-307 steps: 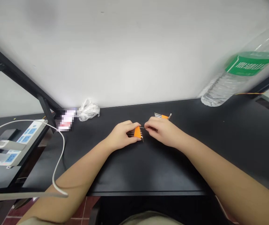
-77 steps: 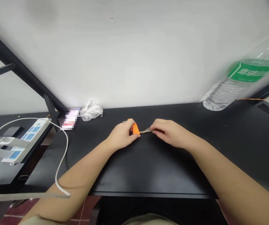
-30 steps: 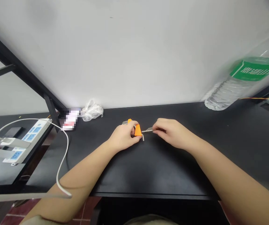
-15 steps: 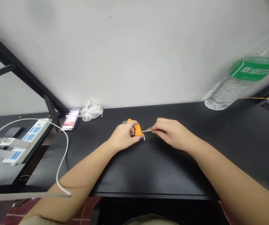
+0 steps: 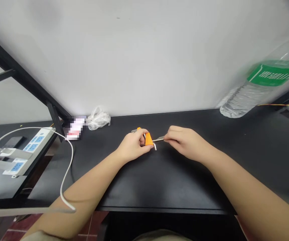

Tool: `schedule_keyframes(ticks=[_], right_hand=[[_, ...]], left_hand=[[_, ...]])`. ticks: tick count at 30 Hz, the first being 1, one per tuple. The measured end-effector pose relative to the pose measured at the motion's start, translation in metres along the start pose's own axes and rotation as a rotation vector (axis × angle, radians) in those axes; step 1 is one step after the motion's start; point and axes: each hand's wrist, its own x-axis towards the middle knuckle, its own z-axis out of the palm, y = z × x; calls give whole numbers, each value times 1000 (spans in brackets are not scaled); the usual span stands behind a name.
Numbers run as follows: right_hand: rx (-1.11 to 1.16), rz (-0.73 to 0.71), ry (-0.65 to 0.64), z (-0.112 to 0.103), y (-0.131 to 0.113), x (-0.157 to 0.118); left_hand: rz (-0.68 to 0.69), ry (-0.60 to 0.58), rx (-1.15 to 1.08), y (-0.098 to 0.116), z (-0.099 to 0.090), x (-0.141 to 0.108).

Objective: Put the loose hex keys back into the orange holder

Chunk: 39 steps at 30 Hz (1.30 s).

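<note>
My left hand (image 5: 133,146) is closed around an orange hex key holder (image 5: 148,139) just above the black table. Thin metal key ends stick out at the holder's upper left, and a short bent hex key end (image 5: 155,146) shows at its lower right. Thumb and fingers of my right hand (image 5: 181,140) pinch a silver hex key (image 5: 158,139) whose far end meets the holder's right side. Whether that key sits in a slot or only touches the holder, I cannot tell. The left fingers hide part of the holder.
A large clear bottle with a green label (image 5: 275,74) stands at the back right by the wall. A crumpled plastic bag (image 5: 98,118) lies at the back left. A white power strip (image 5: 31,152) and a looping white cable (image 5: 72,157) are on the left.
Almost nothing differs. The holder and the pinched hex key have shifted very slightly; both hands keep their grip.
</note>
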Motion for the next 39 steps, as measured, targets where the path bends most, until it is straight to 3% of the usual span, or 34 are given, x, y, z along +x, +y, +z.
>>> schedule_keyframes(ticks=[5,10,20,27,39], right_hand=[[-12,-62,-14,8,-5,-1],[162,-35,-11,8,-11,3],[599,245,-112,28,-16,8],[-53,197,-97,15,14,-1],[-278,183,-174,20,11,-1]], left_hand=[[1,-25,6,3,-1,0],[18,-33,-19,9,-2,-1],[34,-102,-15,18,0,-4],[2,-98,10,12,0,-3],[45,-33,35,6,1,-2]])
